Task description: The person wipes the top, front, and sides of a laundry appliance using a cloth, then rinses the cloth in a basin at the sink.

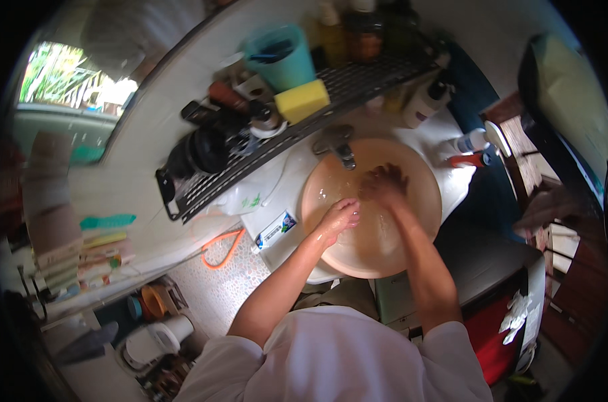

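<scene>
A round peach-coloured basin (421, 251) sits in the white sink, with water in its lower part. My left hand (343, 218) is over the left half of the basin, wet and shiny, its fingers curled in with no object showing. Farther in and to the right, my right hand (386, 184) reaches down to the water; its fingers are spread and slightly blurred, and nothing shows in them. Just beyond it, the metal faucet (337, 144) leans over the basin's far rim. I cannot tell whether its water runs.
A black perforated shelf (230, 175) crosses above the sink, carrying a yellow sponge (302, 102), a turquoise cup (284, 57) and bottles. Left of the basin lies a toothpaste tube (275, 231). A white bottle (471, 141) stands to the right. An orange hose loop (225, 251) hangs lower left.
</scene>
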Action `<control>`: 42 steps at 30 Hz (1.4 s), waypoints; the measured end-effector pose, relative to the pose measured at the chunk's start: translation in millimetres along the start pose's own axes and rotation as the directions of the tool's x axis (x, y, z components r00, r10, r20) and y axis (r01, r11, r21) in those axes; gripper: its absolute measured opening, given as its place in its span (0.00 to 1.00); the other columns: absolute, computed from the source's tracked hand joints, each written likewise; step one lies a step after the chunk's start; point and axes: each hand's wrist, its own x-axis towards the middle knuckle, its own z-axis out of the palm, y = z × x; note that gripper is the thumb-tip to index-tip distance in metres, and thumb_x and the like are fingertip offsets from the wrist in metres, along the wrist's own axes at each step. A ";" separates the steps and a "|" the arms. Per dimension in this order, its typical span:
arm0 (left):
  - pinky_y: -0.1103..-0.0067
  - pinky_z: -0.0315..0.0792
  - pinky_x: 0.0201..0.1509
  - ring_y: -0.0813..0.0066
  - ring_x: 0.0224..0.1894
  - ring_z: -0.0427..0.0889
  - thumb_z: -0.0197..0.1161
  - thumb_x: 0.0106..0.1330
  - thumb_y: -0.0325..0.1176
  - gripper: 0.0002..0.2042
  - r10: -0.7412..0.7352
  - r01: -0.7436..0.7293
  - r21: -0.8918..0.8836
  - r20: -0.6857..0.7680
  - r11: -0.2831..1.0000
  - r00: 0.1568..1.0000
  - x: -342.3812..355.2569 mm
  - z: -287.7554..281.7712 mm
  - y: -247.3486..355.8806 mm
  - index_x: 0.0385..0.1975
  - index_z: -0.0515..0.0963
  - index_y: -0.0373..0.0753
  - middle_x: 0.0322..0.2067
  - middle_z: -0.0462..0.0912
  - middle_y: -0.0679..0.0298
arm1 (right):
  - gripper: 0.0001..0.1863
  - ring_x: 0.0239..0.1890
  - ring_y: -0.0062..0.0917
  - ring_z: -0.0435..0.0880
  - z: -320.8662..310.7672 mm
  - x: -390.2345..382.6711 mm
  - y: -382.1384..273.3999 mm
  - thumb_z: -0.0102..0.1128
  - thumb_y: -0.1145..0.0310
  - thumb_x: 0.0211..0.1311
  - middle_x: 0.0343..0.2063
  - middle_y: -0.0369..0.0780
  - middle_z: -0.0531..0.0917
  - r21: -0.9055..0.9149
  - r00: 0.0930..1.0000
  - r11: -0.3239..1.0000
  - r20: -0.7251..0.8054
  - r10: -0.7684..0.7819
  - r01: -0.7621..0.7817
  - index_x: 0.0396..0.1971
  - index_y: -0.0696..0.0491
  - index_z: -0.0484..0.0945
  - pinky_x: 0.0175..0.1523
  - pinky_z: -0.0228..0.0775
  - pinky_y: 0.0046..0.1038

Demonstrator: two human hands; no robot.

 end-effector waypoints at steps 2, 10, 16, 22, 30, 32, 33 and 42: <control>0.80 0.72 0.46 0.77 0.42 0.78 0.54 0.69 0.39 0.20 0.114 -0.087 0.290 -0.080 0.953 0.990 -24.1 -9.5 7.8 0.57 0.69 0.35 0.44 0.77 0.64 | 0.21 0.42 0.42 0.79 -22.6 -6.8 -1.0 0.58 0.51 0.54 0.44 0.46 0.79 -0.188 0.979 0.982 -0.200 -0.041 0.003 0.39 0.52 0.79 0.48 0.71 0.40; 0.87 0.71 0.31 0.82 0.30 0.79 0.55 0.69 0.33 0.13 0.493 -0.403 0.483 -0.072 0.778 0.867 -143.9 -30.9 84.0 0.49 0.75 0.35 0.35 0.80 0.64 | 0.16 0.31 0.33 0.81 -210.7 51.2 -107.5 0.66 0.66 0.52 0.31 0.40 0.81 0.282 0.886 0.885 -0.392 -0.248 0.372 0.41 0.52 0.75 0.34 0.74 0.29; 0.86 0.72 0.30 0.86 0.27 0.77 0.58 0.66 0.29 0.10 0.730 -0.545 0.548 -0.194 0.635 0.655 -191.4 -33.4 119.8 0.45 0.78 0.35 0.32 0.81 0.66 | 0.37 0.46 0.42 0.79 -235.2 107.7 -172.3 0.69 0.51 0.45 0.44 0.47 0.77 0.176 0.826 0.917 -0.517 -0.224 0.358 0.52 0.53 0.65 0.44 0.73 0.40; 0.83 0.71 0.41 0.82 0.34 0.77 0.64 0.61 0.28 0.09 0.992 -0.394 0.918 -0.008 0.056 0.123 -232.0 -45.8 185.6 0.41 0.80 0.35 0.35 0.81 0.65 | 0.39 0.44 0.48 0.78 -220.9 113.3 -186.7 0.71 0.56 0.43 0.49 0.51 0.72 0.219 0.825 0.919 -0.541 -0.165 0.327 0.55 0.53 0.62 0.45 0.74 0.42; 0.73 0.73 0.49 0.62 0.43 0.82 0.68 0.55 0.38 0.21 0.982 -0.080 0.996 0.048 -0.033 0.182 -198.4 -58.9 240.3 0.46 0.77 0.34 0.41 0.82 0.54 | 0.39 0.44 0.48 0.77 -219.0 110.9 -170.4 0.71 0.61 0.43 0.46 0.50 0.73 0.101 0.653 0.906 -0.726 -0.216 0.412 0.56 0.52 0.62 0.42 0.74 0.42; 0.72 0.73 0.49 0.62 0.44 0.82 0.68 0.54 0.39 0.22 0.975 -0.052 0.999 0.012 -0.001 0.220 -190.2 -59.6 247.5 0.46 0.77 0.34 0.41 0.83 0.54 | 0.32 0.43 0.44 0.78 -224.2 94.3 -176.9 0.70 0.65 0.44 0.43 0.47 0.75 0.109 0.593 0.851 -0.762 -0.260 0.513 0.51 0.50 0.67 0.40 0.74 0.40; 0.70 0.74 0.47 0.58 0.43 0.82 0.68 0.53 0.40 0.22 0.969 -0.069 0.998 0.027 -0.010 0.245 -187.7 -62.3 250.3 0.46 0.77 0.36 0.40 0.83 0.53 | 0.26 0.42 0.41 0.79 -226.3 85.3 -183.3 0.69 0.67 0.45 0.41 0.44 0.77 0.189 0.621 0.796 -0.735 -0.274 0.575 0.48 0.49 0.71 0.39 0.74 0.38; 0.68 0.75 0.45 0.54 0.40 0.82 0.67 0.52 0.37 0.20 0.933 -0.142 0.990 0.057 -0.006 0.356 -170.8 -52.1 267.2 0.46 0.78 0.41 0.36 0.84 0.53 | 0.07 0.29 0.36 0.83 -234.4 125.8 -212.6 0.56 0.67 0.54 0.23 0.40 0.83 -0.262 0.783 0.792 -0.164 -0.600 0.552 0.33 0.46 0.81 0.31 0.75 0.36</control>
